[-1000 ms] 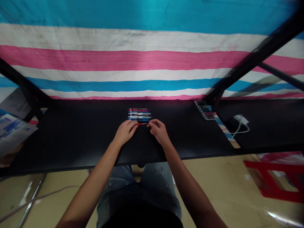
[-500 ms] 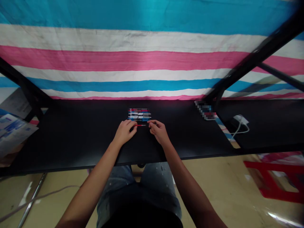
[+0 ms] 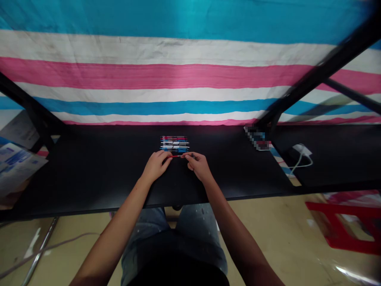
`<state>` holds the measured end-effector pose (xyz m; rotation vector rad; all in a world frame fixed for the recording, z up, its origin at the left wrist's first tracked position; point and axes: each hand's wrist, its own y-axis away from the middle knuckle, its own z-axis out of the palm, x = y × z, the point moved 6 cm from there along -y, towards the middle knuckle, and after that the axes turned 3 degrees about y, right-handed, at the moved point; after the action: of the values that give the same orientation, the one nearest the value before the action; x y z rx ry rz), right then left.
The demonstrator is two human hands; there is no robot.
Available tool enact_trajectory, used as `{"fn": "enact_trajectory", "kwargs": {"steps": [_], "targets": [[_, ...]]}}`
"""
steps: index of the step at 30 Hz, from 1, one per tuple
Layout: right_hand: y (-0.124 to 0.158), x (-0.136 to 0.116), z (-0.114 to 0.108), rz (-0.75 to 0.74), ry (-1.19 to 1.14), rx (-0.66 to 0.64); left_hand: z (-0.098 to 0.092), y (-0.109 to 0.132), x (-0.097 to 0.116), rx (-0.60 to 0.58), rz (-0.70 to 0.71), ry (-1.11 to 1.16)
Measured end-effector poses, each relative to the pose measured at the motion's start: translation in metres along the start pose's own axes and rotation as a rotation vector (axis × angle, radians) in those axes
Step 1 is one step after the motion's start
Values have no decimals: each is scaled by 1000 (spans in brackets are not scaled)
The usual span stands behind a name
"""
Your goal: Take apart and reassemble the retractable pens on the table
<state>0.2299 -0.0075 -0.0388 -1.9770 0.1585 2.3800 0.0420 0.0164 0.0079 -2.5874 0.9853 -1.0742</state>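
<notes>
My left hand (image 3: 157,163) rests low over the black tabletop, closed on a thin red pen refill (image 3: 175,156) whose pale tip points right. From the other side my right hand (image 3: 197,163) pinches at that tip; whatever small part sits between its fingertips is too tiny to make out. A dark bit shows near its thumb. Just beyond both hands lies a stack of several pens (image 3: 174,144), side by side, with white, blue, red and black barrels.
The black table (image 3: 98,171) has its front edge near my lap. A pixelated flat object (image 3: 257,139) lies at right. Farther right, a white cable (image 3: 302,157) lies on another black surface. Papers in plastic (image 3: 19,165) stand left. A striped cloth (image 3: 178,75) hangs behind.
My right hand has moved slightly left, and its fingertips now meet the refill's tip. My left hand and the pens have stayed put.
</notes>
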Motion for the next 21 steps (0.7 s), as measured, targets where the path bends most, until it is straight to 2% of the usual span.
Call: {"fn": "enact_trajectory", "kwargs": {"steps": [4, 9, 11, 15, 21], "targets": [[1, -4, -1, -32, 158, 35, -2, 0, 1, 16, -24, 33], [5, -18, 0, -266, 553, 104, -3, 1, 1, 14, -50, 31], [6, -19, -1, -290, 642, 123, -4, 1, 0, 17, -65, 22], [5, -20, -6, -293, 735, 164, -5, 1, -2, 27, -82, 16], [5, -22, -5, -305, 778, 152, -5, 1, -3, 41, -89, 29]]}}
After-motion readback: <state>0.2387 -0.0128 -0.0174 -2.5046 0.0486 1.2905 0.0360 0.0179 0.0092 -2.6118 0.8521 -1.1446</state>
